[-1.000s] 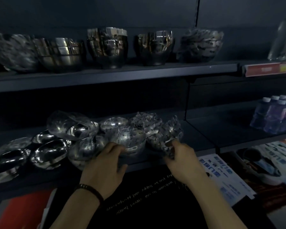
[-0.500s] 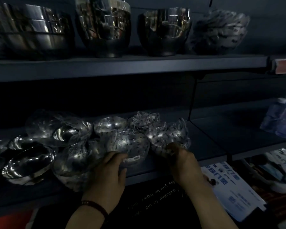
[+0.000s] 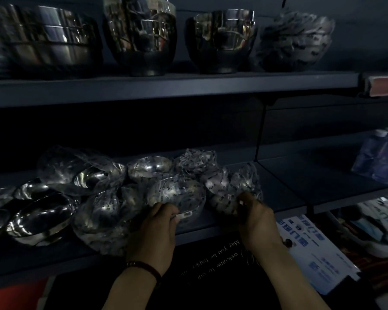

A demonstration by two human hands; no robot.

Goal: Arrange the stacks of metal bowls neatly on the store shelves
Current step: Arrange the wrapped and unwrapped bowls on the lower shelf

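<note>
Several plastic-wrapped metal bowls lie jumbled on the dark lower shelf (image 3: 285, 193). My left hand (image 3: 154, 233) rests on the front of one wrapped bowl (image 3: 177, 193) in the middle, thumb and fingers curled at its rim. My right hand (image 3: 255, 218) grips the wrapped bowl stack (image 3: 231, 186) at the right end of the cluster. Bare shiny bowls (image 3: 38, 218) lie tilted at the left. On the upper shelf (image 3: 166, 86) stand tall stacks of bowls (image 3: 141, 36) in a row.
A wrapped stack (image 3: 293, 41) ends the upper row at the right. Water bottles (image 3: 381, 157) stand on the neighbouring shelf to the right. Below lie printed boxes (image 3: 311, 249) and a dark mat with white lettering (image 3: 217, 260). The lower shelf's right part is bare.
The view has moved closer to the shelves and shifted left. Both hands stay on the wrapped bowls; the right hand has closed further into the wrapped stack.
</note>
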